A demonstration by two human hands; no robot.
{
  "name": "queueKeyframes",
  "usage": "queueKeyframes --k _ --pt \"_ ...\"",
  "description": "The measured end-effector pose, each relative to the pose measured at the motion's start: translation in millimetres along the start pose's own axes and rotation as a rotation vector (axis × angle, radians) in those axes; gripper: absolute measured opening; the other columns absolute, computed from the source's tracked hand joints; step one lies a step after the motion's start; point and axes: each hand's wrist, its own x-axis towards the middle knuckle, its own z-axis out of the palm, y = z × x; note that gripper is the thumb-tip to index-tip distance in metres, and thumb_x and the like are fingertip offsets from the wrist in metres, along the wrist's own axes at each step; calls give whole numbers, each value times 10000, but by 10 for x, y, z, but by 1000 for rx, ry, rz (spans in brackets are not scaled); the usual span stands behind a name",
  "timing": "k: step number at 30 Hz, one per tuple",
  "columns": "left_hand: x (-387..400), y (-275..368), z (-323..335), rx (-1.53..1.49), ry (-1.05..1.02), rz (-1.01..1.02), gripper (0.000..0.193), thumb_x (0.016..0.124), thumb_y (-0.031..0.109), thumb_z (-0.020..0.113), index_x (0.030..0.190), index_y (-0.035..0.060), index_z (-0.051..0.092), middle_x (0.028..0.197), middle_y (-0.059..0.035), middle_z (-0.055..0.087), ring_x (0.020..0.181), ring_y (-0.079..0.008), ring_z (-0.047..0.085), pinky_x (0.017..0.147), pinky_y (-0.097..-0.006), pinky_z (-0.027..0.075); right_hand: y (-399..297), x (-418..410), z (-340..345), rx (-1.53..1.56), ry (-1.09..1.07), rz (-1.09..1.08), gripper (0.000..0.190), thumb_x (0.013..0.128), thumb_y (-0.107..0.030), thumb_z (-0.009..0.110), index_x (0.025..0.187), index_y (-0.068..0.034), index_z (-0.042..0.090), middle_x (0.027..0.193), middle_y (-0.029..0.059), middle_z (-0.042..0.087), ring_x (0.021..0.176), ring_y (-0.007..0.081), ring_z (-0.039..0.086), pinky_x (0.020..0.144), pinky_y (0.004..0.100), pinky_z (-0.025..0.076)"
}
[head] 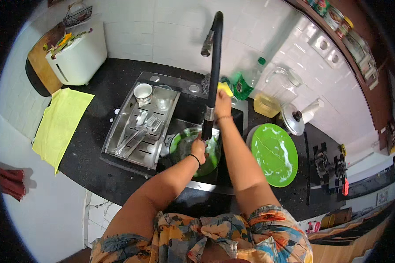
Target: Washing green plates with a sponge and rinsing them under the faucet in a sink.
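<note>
My right hand point(223, 103) reaches to the back edge of the sink with its fingers on a yellow sponge point(225, 88). My left hand point(199, 149) is low in the black sink point(191, 113), over a wet green plate point(210, 161). The black spout end point(207, 126) of the tap passes in front of the left fingers, so their grip is hidden. Beside the sink on the right, a soapy green leaf-patterned plate point(273, 154) lies on top of other dishware.
A metal drainer tray point(140, 131) holds a white cup point(143, 93), a glass point(163, 98) and several forks and spoons point(144, 131). Behind the sink stand a green soap bottle point(245, 83), a pitcher point(273, 95) and a lidded pot point(293, 119). A yellow cloth point(61, 121) hangs over the left counter edge.
</note>
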Motion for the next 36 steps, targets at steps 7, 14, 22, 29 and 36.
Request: queueKeyframes --k 7,14,22,29,36 --pt "4 -14 12 -94 -179 -11 372 894 472 355 1087 183 489 935 12 570 824 -138 565 615 -321 454 -591 1182 172 -165 94 -322 285 819 -252 571 1017 -48 563 664 100 587 650 170 558 630 280 439" --pt "-61 -22 -2 -51 -203 -29 266 882 318 402 1029 151 548 928 -10 584 856 -143 556 657 -307 473 -856 1368 211 -264 -11 -282 221 753 -287 520 775 -96 630 722 98 641 698 235 619 645 323 466" --pt "-35 33 -72 -46 -83 159 275 904 327 355 1023 146 524 930 -6 582 859 -140 550 722 -318 423 -640 1096 48 -249 -231 -161 282 829 -263 442 878 -55 626 713 94 637 632 193 605 622 315 474" --pt "-114 159 -114 -199 -304 688 295 880 345 458 1002 85 526 955 -1 561 880 -107 514 771 -266 389 -157 5 -871 -523 -1193 -438 286 829 -272 464 901 -38 612 838 147 630 726 286 597 690 368 464" --pt "-506 386 -53 240 -457 949 265 834 61 566 1076 8 471 940 -13 554 855 -74 501 770 -218 396 -659 -1344 -1430 -310 -999 -299 287 836 -256 538 1044 -64 584 947 154 613 835 291 601 744 357 464"
